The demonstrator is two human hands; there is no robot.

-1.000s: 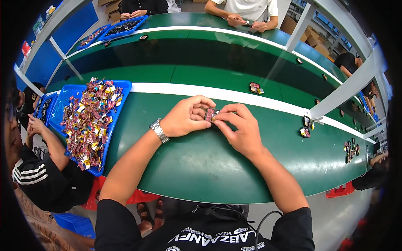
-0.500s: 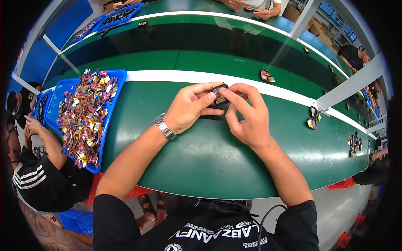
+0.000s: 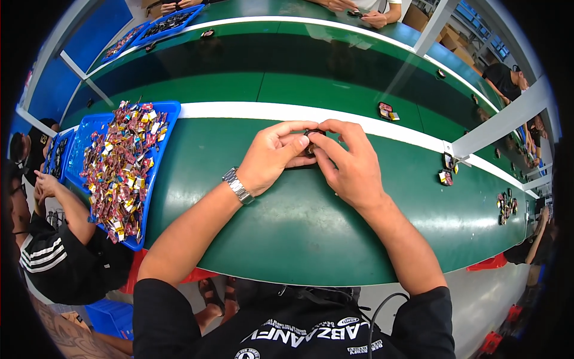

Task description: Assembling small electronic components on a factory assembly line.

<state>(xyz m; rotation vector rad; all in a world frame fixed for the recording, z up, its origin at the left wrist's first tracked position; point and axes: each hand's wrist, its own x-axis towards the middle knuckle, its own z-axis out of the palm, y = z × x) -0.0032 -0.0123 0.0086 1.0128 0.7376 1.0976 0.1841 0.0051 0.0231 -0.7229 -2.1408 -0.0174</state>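
Observation:
Between my hands, just above the green tabletop, is a small black plastic casing (image 3: 311,148), mostly covered by fingers. My left hand (image 3: 270,154) pinches its left side, thumb on top and fingers curled behind. My right hand (image 3: 357,163) closes on the right side, its fingertips pressing on the casing close to the left thumb. What lies inside the casing is hidden now. To the left of my left forearm, a blue tray (image 3: 171,119) holds a heap of small red circuit boards (image 3: 119,173) with yellow and white parts attached.
Beyond a white rail, a green belt (image 3: 299,90) carries small assemblies (image 3: 387,111). Several more assemblies (image 3: 507,206) lie at the table's right. A grey metal post (image 3: 499,122) rises at the right rail. Co-workers sit on the left, far side and right; more blue trays (image 3: 167,27) stand far left.
My right hand has closed in over the casing, hiding the reddish inside that showed before. My left fingertips have moved in against it too. Pieces on the belt have shifted slightly right.

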